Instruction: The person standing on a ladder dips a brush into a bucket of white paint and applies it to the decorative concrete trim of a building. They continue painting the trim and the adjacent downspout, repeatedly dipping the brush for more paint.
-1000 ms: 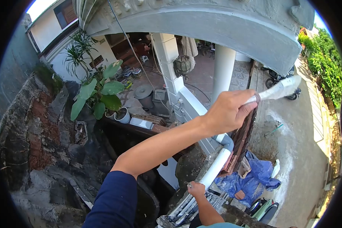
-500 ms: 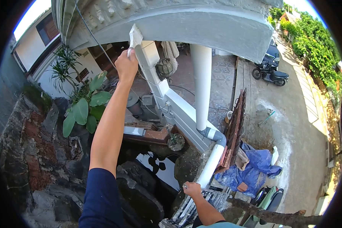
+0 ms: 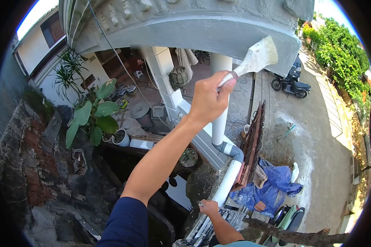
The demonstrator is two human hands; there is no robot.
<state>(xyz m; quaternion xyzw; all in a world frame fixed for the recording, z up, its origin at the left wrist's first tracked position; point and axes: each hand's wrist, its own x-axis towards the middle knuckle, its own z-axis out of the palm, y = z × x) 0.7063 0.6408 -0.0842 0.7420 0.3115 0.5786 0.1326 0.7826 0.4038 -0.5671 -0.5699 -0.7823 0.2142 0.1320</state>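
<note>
While our left hand (image 3: 209, 99) clamps the white flat bristle paintbrush (image 3: 255, 57) against the grey concrete arch (image 3: 193, 29), our right hand (image 3: 209, 207) closes on a ladder rail (image 3: 202, 224), partly cut off below.

Two hands are showing: the left hand (image 3: 209, 99) is gripping one paintbrush (image 3: 255, 57), and the right hand (image 3: 209, 207) is resting on one ladder (image 3: 218, 218). Below them, one white drainpipe (image 3: 228, 181), one blue tarp (image 3: 276, 183) and two parked scooters are showing.

Left hand (image 3: 209, 99) raised, fingers closed — right hand (image 3: 209, 207) low, gripping.
</note>
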